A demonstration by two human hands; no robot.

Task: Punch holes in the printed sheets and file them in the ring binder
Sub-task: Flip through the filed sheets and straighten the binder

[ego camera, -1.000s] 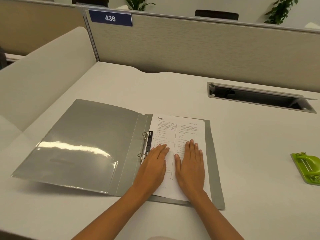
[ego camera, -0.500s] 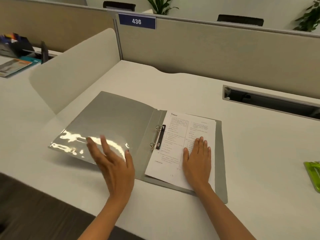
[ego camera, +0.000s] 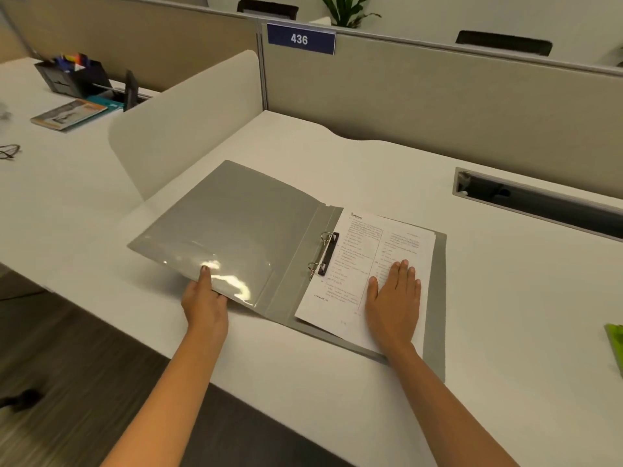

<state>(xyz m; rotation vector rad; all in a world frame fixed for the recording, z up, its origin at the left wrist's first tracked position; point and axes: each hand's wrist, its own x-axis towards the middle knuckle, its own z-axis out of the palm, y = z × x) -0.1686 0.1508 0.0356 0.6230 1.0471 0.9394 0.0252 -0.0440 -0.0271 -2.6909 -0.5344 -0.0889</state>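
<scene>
A grey ring binder lies open on the white desk. Its two metal rings are shut through the left margin of the printed sheets, which rest on the right half. My right hand lies flat on the sheets, palm down, fingers together. My left hand grips the near edge of the binder's left cover, thumb on top over the shiny clear pocket, fingers underneath. The green hole punch shows only as a sliver at the right edge.
A low white divider stands left of the binder, and a beige partition labelled 436 runs along the back. An open cable slot sits in the desk at right. The neighbouring desk holds a black organiser and a booklet.
My left hand left the sheets, swung left and took hold of the left cover's near edge. My right hand stayed flat on the sheets. The view turned left, pushing the punch toward the right edge.
</scene>
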